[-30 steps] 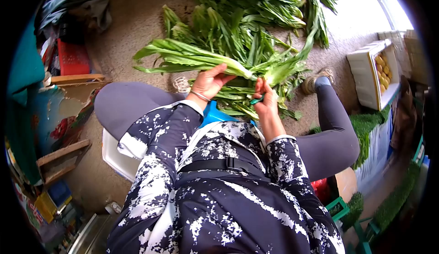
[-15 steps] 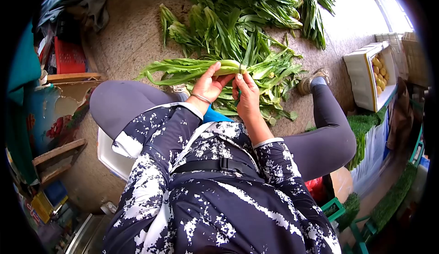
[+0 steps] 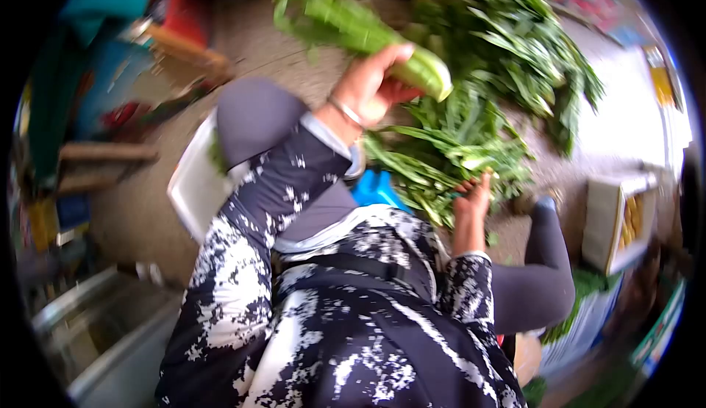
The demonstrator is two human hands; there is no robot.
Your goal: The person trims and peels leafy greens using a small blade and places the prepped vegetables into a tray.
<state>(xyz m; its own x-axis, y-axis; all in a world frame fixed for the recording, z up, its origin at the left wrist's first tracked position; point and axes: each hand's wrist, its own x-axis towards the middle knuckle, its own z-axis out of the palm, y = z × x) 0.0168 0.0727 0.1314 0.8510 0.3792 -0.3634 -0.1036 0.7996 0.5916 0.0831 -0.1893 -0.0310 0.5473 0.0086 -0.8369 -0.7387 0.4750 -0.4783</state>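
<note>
Leafy green bunch [image 3: 331, 22] is up in the air over the floor [image 3: 257, 48], and from where I stand I see the left hand [image 3: 371, 88] with its fingers closed round it near the thick, pale end. Down low, the right hand [image 3: 473, 196] is at the edge of the pile of leaves [image 3: 452, 136], its fingers a bit bent, but I cannot tell if they hold anything.
</note>
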